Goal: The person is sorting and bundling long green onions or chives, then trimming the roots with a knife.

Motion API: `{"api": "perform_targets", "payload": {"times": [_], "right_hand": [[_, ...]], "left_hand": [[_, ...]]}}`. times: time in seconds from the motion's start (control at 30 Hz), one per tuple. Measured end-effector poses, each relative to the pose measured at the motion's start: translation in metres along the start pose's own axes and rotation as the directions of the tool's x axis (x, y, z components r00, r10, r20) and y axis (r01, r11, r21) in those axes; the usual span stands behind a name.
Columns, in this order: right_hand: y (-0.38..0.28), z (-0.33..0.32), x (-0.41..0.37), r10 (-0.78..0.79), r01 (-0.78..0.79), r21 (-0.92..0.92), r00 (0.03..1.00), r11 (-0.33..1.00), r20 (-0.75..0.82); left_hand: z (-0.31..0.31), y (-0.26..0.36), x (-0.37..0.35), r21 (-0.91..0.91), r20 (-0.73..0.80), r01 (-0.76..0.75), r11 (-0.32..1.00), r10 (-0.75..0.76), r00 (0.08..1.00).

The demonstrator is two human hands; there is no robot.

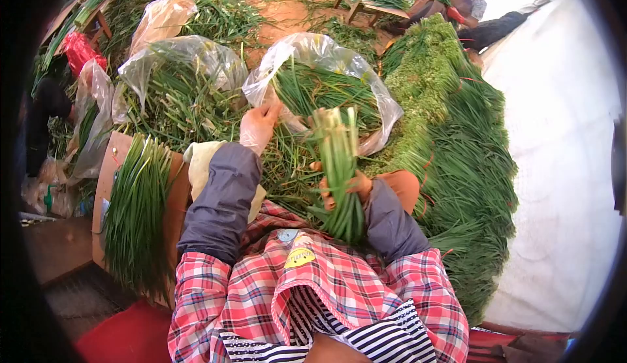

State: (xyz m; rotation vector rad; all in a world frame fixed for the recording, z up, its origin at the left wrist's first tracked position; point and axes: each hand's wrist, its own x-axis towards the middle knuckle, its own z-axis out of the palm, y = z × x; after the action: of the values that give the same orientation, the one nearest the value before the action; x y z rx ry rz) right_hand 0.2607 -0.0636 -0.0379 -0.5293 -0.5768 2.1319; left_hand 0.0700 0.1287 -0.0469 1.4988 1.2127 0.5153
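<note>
My right hand [347, 190] is wrapped round an upright bunch of long green stalks that look like garlic chives [338, 147], pale cut ends up and green leaves hanging towards my lap. My left hand [260, 126] is raised to the left of the bunch, by the rim of a clear plastic bag [385, 111]. Its fingers are pressed together; what they hold, if anything, is too small to make out. Loose chives [326, 92] lie inside that bag. More loose stalks and trimmings [277, 167] lie below my left hand.
Bundled chives [464, 167] form a long pile on my right, beside a white sheet [555, 134]. A board [108, 187] at left carries another heap of chives [140, 213]. A second bag [228, 69] holds trimmings. A person [467, 0] sits at the far right.
</note>
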Motion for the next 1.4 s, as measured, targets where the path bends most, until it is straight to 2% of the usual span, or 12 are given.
{"api": "perform_targets", "payload": {"times": [0.1, 0.23, 0.37, 0.43, 0.57, 0.63, 0.83, 1.07, 1.17, 1.23, 1.3, 1.4], "right_hand": [[-0.024, 0.007, -0.013, -0.136, 0.065, 0.291, 0.963, 0.955, 0.231], [-0.028, 0.003, -0.013, -0.159, 0.064, 0.246, 0.907, 0.967, 0.390], [0.021, 0.009, 0.010, -0.085, -0.042, 0.310, 0.920, 0.950, 0.383], [0.037, -0.009, 0.024, -0.029, -0.123, 0.315, 0.899, 0.941, 0.437], [0.000, -0.003, 0.006, 0.126, -0.171, -0.013, 0.775, 0.985, -0.619], [-0.017, 0.018, -0.004, -0.205, 0.296, 0.024, 0.715, 0.955, -0.668], [-0.018, 0.015, 0.016, -0.429, -0.174, -0.688, 0.668, 0.704, -0.608], [-0.054, -0.064, -0.009, -0.610, -0.170, -0.676, 0.317, 0.717, -0.726], [-0.075, -0.028, -0.003, -0.356, -0.701, -0.671, 0.707, -0.241, -0.611], [-0.066, -0.005, 0.030, -0.517, -0.305, -0.939, 0.784, 0.161, -0.344], [-0.064, 0.058, 0.063, -0.485, -0.008, -0.999, 0.874, 0.054, -0.033], [-0.074, 0.086, 0.090, -0.300, -0.154, -0.976, 0.949, -0.154, -0.102]], "left_hand": [[0.017, -0.059, 0.005, 0.244, 0.151, -0.280, 0.928, 0.249, 0.957], [0.028, -0.014, -0.032, -0.626, 0.606, 0.263, 0.734, 0.246, 0.756], [0.064, 0.026, -0.077, -0.790, 0.613, 0.445, 0.422, 0.568, 0.549], [0.070, 0.030, -0.082, -0.847, 0.525, 0.472, 0.245, 0.525, 0.670], [0.063, 0.018, -0.074, -0.876, 0.468, 0.395, 0.277, 0.289, 0.835], [0.057, 0.014, -0.070, -0.869, 0.451, 0.380, 0.317, 0.191, 0.872], [0.060, 0.010, -0.069, -0.865, 0.376, 0.281, 0.416, 0.167, 0.911], [0.021, 0.010, -0.088, -0.895, 0.285, 0.208, 0.395, 0.147, 0.947], [0.000, 0.002, -0.087, -0.884, 0.260, 0.222, 0.412, 0.039, 0.965], [0.009, -0.002, -0.084, -0.853, 0.275, 0.231, 0.469, 0.027, 0.961], [0.014, -0.002, -0.083, -0.852, 0.298, 0.229, 0.470, 0.076, 0.952], [0.013, 0.003, -0.082, -0.892, 0.337, 0.233, 0.388, 0.225, 0.914]]}}
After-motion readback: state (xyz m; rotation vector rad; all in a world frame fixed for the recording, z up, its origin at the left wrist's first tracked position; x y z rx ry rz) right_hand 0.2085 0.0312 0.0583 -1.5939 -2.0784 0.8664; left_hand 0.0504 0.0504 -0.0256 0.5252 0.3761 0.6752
